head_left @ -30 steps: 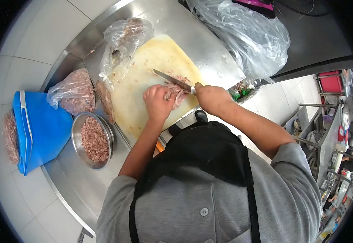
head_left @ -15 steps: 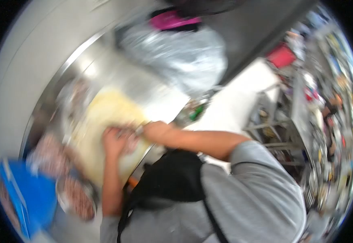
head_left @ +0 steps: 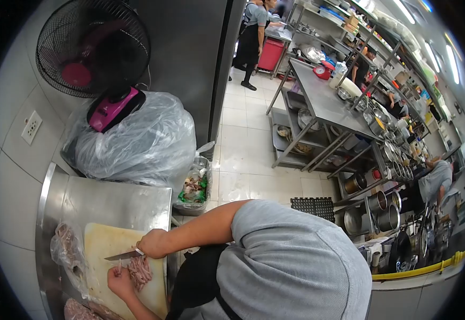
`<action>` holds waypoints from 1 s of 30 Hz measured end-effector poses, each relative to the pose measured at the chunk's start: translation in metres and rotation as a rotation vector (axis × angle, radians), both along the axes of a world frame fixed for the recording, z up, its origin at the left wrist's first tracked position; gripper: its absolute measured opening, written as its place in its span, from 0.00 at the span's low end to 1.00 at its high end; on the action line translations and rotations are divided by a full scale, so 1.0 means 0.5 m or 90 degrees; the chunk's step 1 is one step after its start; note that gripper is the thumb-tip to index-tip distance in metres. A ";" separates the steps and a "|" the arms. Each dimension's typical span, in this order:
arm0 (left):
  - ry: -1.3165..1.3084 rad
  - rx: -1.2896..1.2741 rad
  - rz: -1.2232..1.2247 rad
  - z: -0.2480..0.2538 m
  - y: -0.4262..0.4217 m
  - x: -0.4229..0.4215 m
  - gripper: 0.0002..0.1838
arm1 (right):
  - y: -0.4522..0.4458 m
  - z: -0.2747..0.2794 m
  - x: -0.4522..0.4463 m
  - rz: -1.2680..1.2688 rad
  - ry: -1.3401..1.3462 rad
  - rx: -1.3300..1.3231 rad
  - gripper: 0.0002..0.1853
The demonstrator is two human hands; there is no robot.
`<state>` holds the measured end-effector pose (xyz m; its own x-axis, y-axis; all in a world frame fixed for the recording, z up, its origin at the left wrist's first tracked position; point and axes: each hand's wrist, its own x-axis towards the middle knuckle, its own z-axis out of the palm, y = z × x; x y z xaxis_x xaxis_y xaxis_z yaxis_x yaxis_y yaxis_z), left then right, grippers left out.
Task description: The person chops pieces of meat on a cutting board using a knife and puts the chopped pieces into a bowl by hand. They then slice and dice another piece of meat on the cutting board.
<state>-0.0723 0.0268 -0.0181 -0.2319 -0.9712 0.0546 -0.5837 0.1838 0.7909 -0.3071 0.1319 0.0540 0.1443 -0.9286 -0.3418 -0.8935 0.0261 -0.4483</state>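
My right hand (head_left: 153, 244) is closed round the handle of a knife (head_left: 124, 255), whose blade points left across a yellowish cutting board (head_left: 102, 234). Beneath and beside the blade lies a pile of pale pink meat strips (head_left: 140, 271). My left hand (head_left: 120, 282) is at the left side of that pile, its fingers curled together. A small pale strip of meat seems to stick up at their tips, just below the blade. Left of the board lies a clear plastic bag (head_left: 68, 250) with meat in it.
More meat (head_left: 80, 310) sits at the lower left. Behind the steel counter (head_left: 120, 200) stand a large plastic bag (head_left: 136, 138) and a fan (head_left: 94, 48). A scrap bin (head_left: 194, 186) is beside the counter. Co-workers (head_left: 251, 40) stand farther off, near steel tables (head_left: 323, 101).
The view has swung up and right, so the board now sits lower left and more of the kitchen shows. The picture is sharper, and the knife is plainly visible in my right hand.
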 end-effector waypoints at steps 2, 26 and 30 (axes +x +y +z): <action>-0.087 0.026 -0.021 0.018 0.030 -0.011 0.11 | -0.004 -0.009 0.000 -0.016 -0.006 0.007 0.18; 0.011 -0.299 -0.058 -0.038 0.134 -0.021 0.16 | -0.018 -0.005 0.020 0.014 0.072 -0.016 0.14; 0.001 -0.262 -0.108 -0.070 0.109 -0.008 0.14 | -0.019 0.043 0.020 0.030 0.103 0.020 0.13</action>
